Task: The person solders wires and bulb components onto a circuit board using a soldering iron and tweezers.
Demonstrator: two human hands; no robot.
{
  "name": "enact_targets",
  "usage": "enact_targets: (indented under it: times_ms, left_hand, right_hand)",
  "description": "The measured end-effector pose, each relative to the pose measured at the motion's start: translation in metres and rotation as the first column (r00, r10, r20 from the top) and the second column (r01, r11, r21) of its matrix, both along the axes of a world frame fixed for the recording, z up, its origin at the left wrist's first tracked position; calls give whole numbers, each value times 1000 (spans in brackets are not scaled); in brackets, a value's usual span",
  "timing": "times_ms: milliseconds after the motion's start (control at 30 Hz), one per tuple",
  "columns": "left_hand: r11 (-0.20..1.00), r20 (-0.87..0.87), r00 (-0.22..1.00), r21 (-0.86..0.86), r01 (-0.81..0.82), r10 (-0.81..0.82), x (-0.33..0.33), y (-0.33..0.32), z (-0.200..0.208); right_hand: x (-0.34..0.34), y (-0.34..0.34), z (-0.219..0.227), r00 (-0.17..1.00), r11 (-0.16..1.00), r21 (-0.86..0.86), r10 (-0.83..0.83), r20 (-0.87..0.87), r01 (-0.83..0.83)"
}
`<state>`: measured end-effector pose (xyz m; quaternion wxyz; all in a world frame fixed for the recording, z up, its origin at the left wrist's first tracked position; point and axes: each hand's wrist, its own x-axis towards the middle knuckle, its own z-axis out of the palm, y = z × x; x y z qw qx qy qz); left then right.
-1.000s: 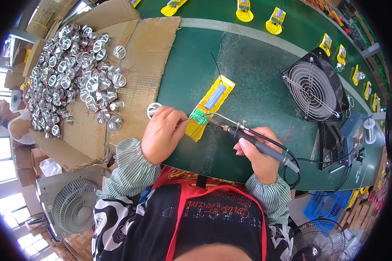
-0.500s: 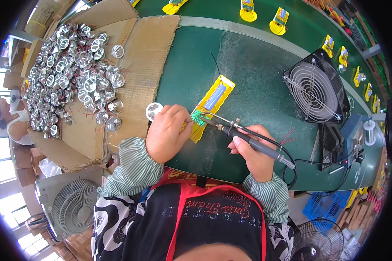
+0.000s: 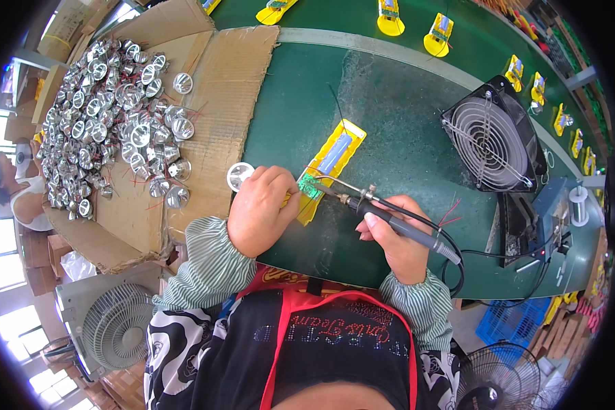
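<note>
My right hand [image 3: 404, 240] grips a soldering iron [image 3: 410, 231] with a grey and black handle and a thin metal tube alongside its tip. The tip is at a green circuit board [image 3: 309, 186] set in a yellow plastic housing [image 3: 307, 210]. Farther up that housing lies a blue cylindrical battery [image 3: 336, 154], with a thin black wire rising beyond it. My left hand [image 3: 261, 208] is closed, fingertips pinched beside the board; what they hold is hidden. Thin red wire shows near these fingertips. A silver reflector cup [image 3: 240, 176] sits just left of the left hand.
At left, an open cardboard box [image 3: 225, 102] bears many silver reflector cups with red wires. A black fan [image 3: 488, 140] stands at right, near a solder spool [image 3: 579, 205]. Yellow housings [image 3: 438, 37] line the far green belt. The iron's black cable [image 3: 460, 270] loops at right.
Both hands stay almost in place, with the iron's tip still at the board. The whole view has shifted very slightly.
</note>
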<state>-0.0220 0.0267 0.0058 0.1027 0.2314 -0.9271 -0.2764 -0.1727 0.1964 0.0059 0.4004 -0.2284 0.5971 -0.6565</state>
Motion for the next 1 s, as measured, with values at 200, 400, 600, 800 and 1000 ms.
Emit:
enact_targets:
  times_ms: [200,400,600,800,1000]
  left_hand:
    - [1000,-13,1000,-6,4,-4,0,-1,-1]
    - [999,-61,997,-10,49,-49,-3,-2,0]
    - [928,160,986,-359,99,-43,2,21,17]
    - [940,83,993,-326,102,-80,-12,-3,38]
    - [968,9,999,-249,44,-43,-85,-46,80]
  right_hand:
    - [-7,8,6,999,998,-31,-52,6,52]
    - [-12,20,9,993,994,-17,-113,-33,113]
    - [-20,28,6,991,989,-61,-135,14,136]
    - [-26,39,7,985,982,-69,-172,30,173]
    - [-36,45,5,979,978,-40,-204,11,204]
